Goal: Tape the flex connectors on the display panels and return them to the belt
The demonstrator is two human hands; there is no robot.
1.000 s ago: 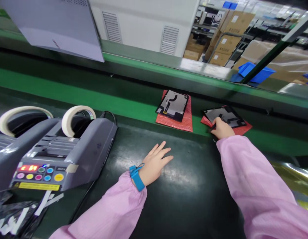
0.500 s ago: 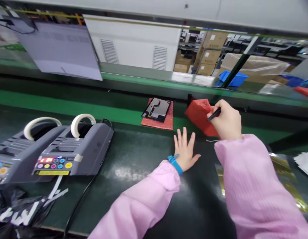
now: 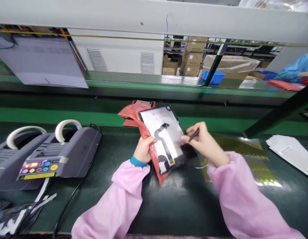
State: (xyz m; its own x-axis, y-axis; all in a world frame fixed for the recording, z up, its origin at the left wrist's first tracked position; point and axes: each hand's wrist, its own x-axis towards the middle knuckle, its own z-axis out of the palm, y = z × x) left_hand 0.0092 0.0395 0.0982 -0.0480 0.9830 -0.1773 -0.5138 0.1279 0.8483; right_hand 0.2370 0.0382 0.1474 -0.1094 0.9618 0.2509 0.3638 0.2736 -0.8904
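A flat silver panel with a black edge and a dark ribbon cable (image 3: 174,129) is held tilted above the dark work surface. Under its left side lies a red plastic bag (image 3: 144,127), and my left hand (image 3: 143,149) grips bag and panel together at the left edge. At the panel's right edge, my right hand (image 3: 202,139) is closed around a thin black tool (image 3: 194,134). Behind the red bag, a second panel (image 3: 145,103) rests on another red bag (image 3: 130,122), both partly hidden.
Two grey tape dispensers (image 3: 79,152) with white rolls stand at the left, near a black cable and tape scraps. Yellow film strips (image 3: 258,166) and white sheets (image 3: 290,149) lie at the right. A person's blue sleeve (image 3: 295,68) shows at the far right.
My left hand has gone from spread over the surface to gripping the red bag and panel. The bag has moved left and the panel now shows out of it. The view has shifted right.
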